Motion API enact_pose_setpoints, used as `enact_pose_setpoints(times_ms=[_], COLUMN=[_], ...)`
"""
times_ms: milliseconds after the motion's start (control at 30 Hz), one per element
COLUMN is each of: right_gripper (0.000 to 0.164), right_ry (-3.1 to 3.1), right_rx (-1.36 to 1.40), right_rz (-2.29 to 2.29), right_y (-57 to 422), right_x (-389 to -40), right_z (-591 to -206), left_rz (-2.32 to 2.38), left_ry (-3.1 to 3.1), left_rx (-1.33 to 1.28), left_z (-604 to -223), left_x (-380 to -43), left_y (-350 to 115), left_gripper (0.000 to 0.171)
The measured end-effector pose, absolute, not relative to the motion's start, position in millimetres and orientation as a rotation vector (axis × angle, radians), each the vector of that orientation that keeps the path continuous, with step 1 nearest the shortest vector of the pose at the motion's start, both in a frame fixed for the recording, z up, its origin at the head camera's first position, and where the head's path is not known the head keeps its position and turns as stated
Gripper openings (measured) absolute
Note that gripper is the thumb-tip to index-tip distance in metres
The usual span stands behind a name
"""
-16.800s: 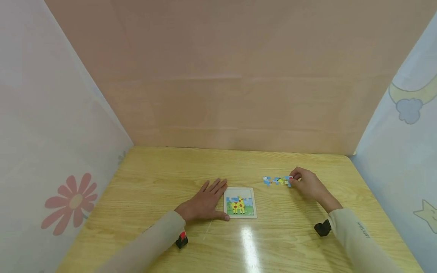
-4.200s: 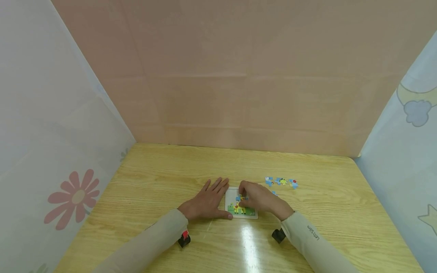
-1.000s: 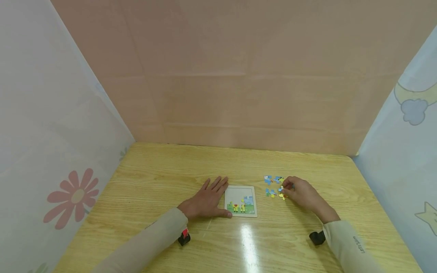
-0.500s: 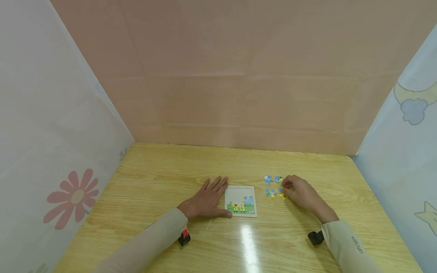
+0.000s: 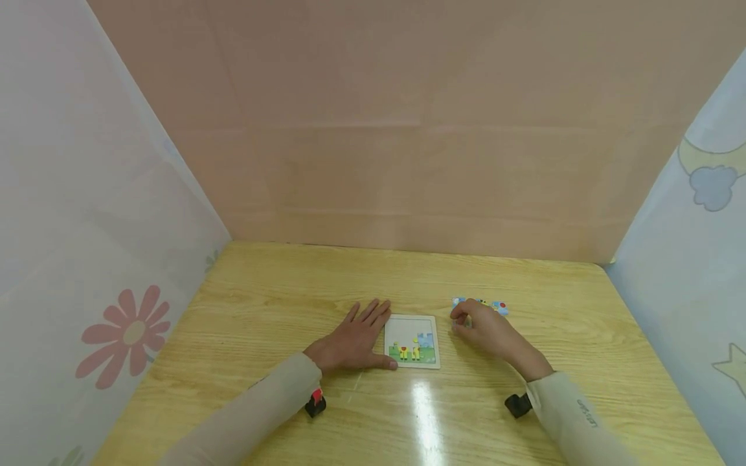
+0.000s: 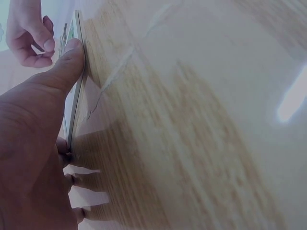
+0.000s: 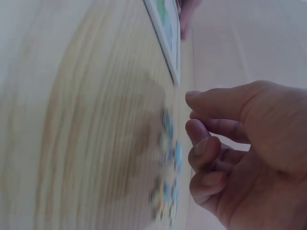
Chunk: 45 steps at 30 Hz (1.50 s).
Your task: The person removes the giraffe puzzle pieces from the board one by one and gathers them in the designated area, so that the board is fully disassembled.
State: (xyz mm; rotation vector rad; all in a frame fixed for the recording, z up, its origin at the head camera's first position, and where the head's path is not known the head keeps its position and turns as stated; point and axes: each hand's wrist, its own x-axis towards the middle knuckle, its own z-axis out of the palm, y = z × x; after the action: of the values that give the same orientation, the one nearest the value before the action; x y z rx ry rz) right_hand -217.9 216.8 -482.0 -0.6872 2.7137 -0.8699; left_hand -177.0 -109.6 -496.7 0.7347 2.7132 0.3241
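A small square jigsaw board (image 5: 402, 327) with a pale rim lies mid-table. Giraffe and green pieces fill its lower part, some blue ones its right side. My left hand (image 5: 352, 343) lies flat along the board's left edge, fingers spread, with the thumb on the near corner in the left wrist view. Right of the board, my right hand (image 5: 489, 331) hovers over the loose jigsaw pieces (image 5: 502, 307), partly covering them. In the right wrist view, its fingers (image 7: 206, 151) are loosely bent, thumb apart, with nothing visible between them; the pieces (image 7: 165, 191) lie blurred on the table below.
The wooden table (image 5: 280, 285) runs back to a brown-pink wall panel (image 5: 350, 162). Side panels carry a printed red flower (image 5: 133, 333) on the left and a moon and cloud on the right. Light glares off the table (image 5: 427, 414) in front of the board.
Over the last second my right hand sets a jigsaw piece in the near row of loose pieces, lets go and moves left towards the board. My left hand stays in place.
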Motion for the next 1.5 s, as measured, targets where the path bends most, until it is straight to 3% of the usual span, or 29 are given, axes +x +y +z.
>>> enact_pose_setpoints(times_ms=[200, 567, 1500], right_gripper=[0.019, 0.034, 0.031], right_ry=[2.709, 2.6, 2.474], right_rx=[-0.796, -0.844, -0.844], right_rz=[-0.811, -0.764, -0.856], right_y=[194.0, 175.6, 166.8], right_x=[-212.0, -206.3, -207.0], right_z=[-484.2, -482.6, -477.7], left_rz=[0.337, 0.323, 0.338], left_ry=[2.712, 2.722, 2.716], left_rx=[0.727, 0.726, 0.739], left_z=[-494.8, -493.7, -493.7], left_x=[-177.6, -178.0, -174.2], left_y=[-108.9, -111.0, -110.5], left_gripper=[0.114, 0.113, 0.111])
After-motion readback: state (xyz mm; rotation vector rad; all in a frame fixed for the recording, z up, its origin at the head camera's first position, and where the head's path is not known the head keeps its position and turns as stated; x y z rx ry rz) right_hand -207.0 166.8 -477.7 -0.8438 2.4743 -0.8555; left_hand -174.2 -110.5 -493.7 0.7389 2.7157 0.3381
